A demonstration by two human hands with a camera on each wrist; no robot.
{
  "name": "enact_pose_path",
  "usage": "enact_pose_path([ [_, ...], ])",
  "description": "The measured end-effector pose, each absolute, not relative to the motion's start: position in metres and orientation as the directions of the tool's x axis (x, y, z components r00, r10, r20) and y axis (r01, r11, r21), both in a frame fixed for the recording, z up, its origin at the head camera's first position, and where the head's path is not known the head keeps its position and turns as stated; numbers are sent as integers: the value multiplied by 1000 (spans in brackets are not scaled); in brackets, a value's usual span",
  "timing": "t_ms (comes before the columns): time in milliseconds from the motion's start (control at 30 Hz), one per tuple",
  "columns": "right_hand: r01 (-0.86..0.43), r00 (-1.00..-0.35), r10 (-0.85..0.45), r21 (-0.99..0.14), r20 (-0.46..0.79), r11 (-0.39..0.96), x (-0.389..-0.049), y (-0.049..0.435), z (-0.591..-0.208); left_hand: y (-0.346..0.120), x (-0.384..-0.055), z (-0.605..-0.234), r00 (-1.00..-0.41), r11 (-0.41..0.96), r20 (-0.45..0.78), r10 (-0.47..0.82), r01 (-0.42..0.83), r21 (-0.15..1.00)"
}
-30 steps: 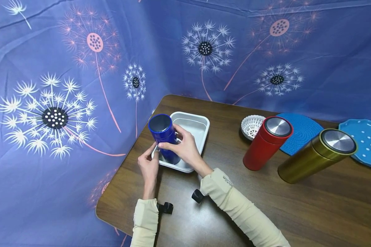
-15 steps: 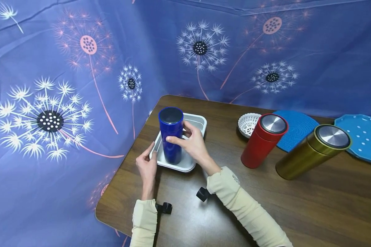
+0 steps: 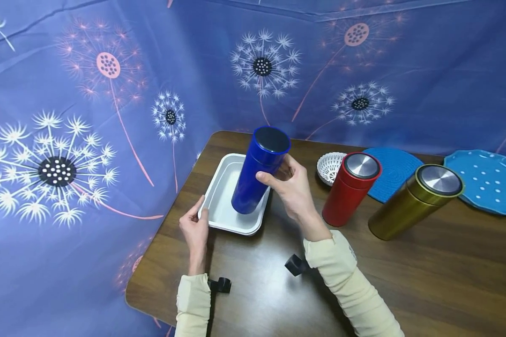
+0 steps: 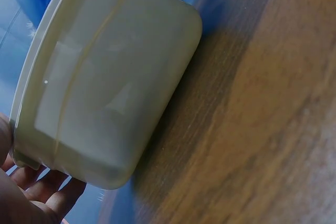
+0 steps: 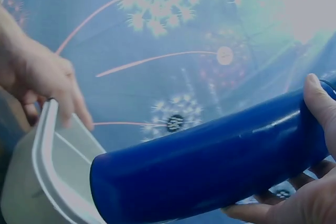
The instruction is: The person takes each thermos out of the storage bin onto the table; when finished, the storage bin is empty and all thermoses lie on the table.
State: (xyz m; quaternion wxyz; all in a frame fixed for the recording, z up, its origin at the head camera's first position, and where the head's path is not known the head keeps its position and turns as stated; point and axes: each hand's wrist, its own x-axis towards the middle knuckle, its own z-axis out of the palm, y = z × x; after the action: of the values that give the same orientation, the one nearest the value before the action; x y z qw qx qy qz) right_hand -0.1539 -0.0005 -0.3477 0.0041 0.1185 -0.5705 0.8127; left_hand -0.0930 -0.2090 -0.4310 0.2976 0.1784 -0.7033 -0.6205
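My right hand (image 3: pixel 295 189) grips a blue thermos bottle (image 3: pixel 259 171) near its upper part, thumb on one side and fingers on the other. The bottle leans right, its base over the white rectangular tub (image 3: pixel 219 213). In the right wrist view the bottle (image 5: pixel 205 156) lies slantwise, with its lower end at the tub's rim (image 5: pixel 47 150). My left hand (image 3: pixel 195 229) pinches the tub's left rim between thumb and fingers. In the left wrist view the tub's side wall (image 4: pixel 115 77) stands on the wood, fingers (image 4: pixel 63 195) under its rim.
To the right stand a red thermos (image 3: pixel 350 189) and a gold thermos (image 3: pixel 413 206). Behind them lie a white woven bowl (image 3: pixel 330 166), a round blue mat (image 3: pixel 390 175) and a blue dotted plate (image 3: pixel 489 182). A dandelion-print curtain (image 3: pixel 219 70) hangs along the table's back and left edges.
My right hand has lifted the blue thermos bottle from inside the tub and moved it right, tilting its top rightward. The left hand stays at the tub's left rim.
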Motion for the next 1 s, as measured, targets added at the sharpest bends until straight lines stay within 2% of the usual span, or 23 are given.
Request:
enact_pose_path([
  [267, -179, -976, -51, -908, 214, -379, -140, 25, -340, -210, -92, -432, -754, 167, 177, -633, 90, 982],
  [533, -254, -965, 22, -904, 263, -344, -129, 45, -331, -209, -92, -432, -755, 156, 157, -637, 73, 985],
  [733, -255, -967, 72, -924, 245, -284, -123, 55, -330, -208, -93, -430, -756, 156, 161, -634, 80, 985],
  [1000, -342, -939, 84, -932, 334, -117, -121, 57, -348, -204, -93, -429, -756, 153, 164, -634, 86, 985],
])
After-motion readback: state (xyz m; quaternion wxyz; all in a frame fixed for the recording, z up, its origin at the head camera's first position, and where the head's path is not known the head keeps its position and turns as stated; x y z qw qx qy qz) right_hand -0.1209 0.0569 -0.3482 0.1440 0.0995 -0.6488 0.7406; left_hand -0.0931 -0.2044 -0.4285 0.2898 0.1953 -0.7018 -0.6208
